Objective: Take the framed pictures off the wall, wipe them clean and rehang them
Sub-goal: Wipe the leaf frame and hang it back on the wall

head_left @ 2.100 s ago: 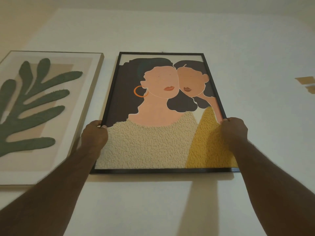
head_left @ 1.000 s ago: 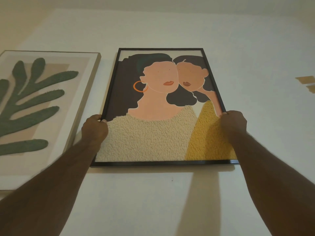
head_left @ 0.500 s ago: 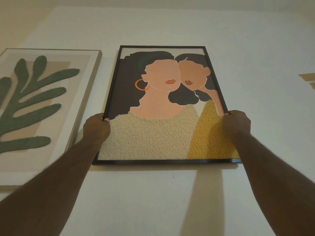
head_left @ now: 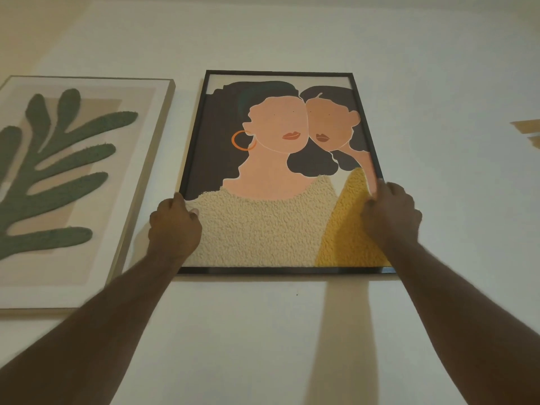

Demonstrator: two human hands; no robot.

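**Black-framed portrait held flat against the wall, both hands on its sides**

Black-framed portrait (head_left: 271, 171) sits against the pale wall (head_left: 292, 33), long axis vertical, its top edge up and its picture side facing me. It shows two figures with dark hair, one wearing an orange hoop earring, above cream and yellow textured clothing. The frame looks roughly level.

I see my left hand (head_left: 174, 226) clasping the left side rail a little below mid-height, fingers curled around the edge with the thumb tip on the front. My right hand (head_left: 393, 213) grips the right side rail at about the same height, fingers wrapped over the edge and onto the picture face. Whether the frame hangs from a hook I cannot tell.

Just beside it on the left, apart by a narrow strip of wall, hangs a light-framed leaf print (head_left: 73, 185) with a green frond shape. Well apart to the right, tan patches (head_left: 527, 130) mark the wall. Both forearms cast shadows below the frame.
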